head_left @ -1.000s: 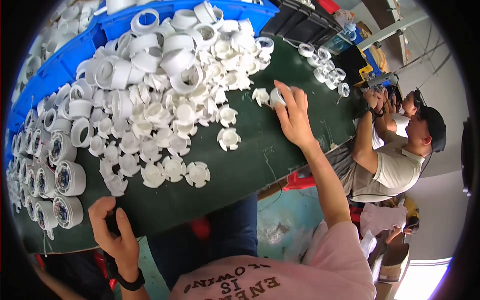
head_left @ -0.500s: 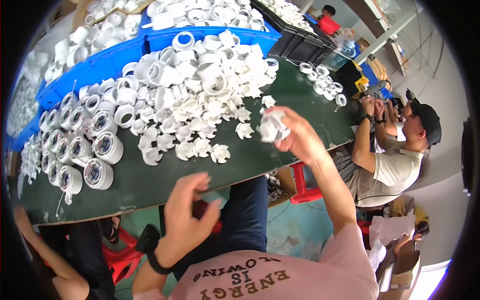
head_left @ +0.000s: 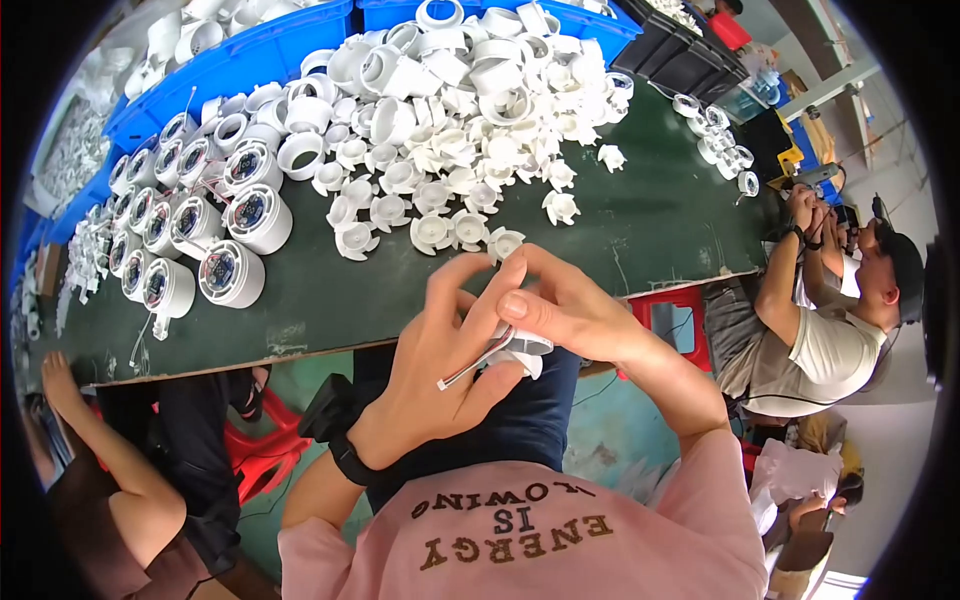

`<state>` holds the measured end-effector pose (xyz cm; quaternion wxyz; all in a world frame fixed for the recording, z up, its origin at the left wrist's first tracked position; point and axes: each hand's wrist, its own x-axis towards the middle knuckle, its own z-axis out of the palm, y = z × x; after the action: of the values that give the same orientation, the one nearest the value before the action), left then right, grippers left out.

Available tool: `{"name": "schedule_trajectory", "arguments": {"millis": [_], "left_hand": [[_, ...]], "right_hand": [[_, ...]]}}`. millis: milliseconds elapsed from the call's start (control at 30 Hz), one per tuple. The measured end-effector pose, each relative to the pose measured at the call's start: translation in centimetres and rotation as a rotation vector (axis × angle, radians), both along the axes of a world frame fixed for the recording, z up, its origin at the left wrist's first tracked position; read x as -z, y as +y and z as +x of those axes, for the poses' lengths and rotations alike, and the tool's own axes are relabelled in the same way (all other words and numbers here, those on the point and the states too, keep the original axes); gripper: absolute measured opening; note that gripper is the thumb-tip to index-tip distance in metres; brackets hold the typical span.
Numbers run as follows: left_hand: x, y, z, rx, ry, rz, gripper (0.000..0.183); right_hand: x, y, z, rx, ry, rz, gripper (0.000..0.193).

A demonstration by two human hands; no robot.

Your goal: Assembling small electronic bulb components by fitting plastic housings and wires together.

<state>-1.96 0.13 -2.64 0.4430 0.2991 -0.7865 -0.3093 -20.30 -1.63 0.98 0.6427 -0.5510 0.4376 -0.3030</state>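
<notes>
Above the lap, just off the near edge of the green surface (head_left: 640, 225), the head view shows a small white part (head_left: 526, 362) held between the left hand (head_left: 428, 355) and the right hand (head_left: 572, 303). The fingers of both hands seem to pinch it, but they overlap – which tips press it, I cannot tell. A thin wire (head_left: 470, 372) with a plug hangs over the left hand. For good handling, I would hold the part steady and let the wire lie free, so it is not squeezed.

Beyond are flanged caps (head_left: 431, 233), one close at the fingertips – perhaps easy to knock. A heap of white rings (head_left: 395, 122) fills the back, before blue bins (head_left: 240, 62); wired housings (head_left: 231, 275) crowd the left.
</notes>
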Motion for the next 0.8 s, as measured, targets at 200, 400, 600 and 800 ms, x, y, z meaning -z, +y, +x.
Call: {"name": "schedule_trajectory", "arguments": {"millis": [200, 400, 600, 800], "left_hand": [[1.0, -0.2, 0.0, -0.023, 0.185, 0.087, 0.039], [-0.2, 0.5, 0.6, -0.126, 0.507, 0.568, 0.026], [-1.4, -0.5, 1.8, 0.104, 0.635, 1.015, 0.045], [-0.1, -1.1, 3.4, 0.048, 0.689, 1.061, 0.049]], "right_hand": [[0.6, -0.1, 0.2, -0.120, 0.097, 0.066, 0.046], [0.1, 1.6, 1.1, -0.093, -0.021, -0.177, 0.040], [-2.4, -0.8, 1.2, -0.216, 0.250, -0.650, 0.040], [-3.9, -12.6, 1.1, 0.183, 0.973, -1.145, 0.029]]}}
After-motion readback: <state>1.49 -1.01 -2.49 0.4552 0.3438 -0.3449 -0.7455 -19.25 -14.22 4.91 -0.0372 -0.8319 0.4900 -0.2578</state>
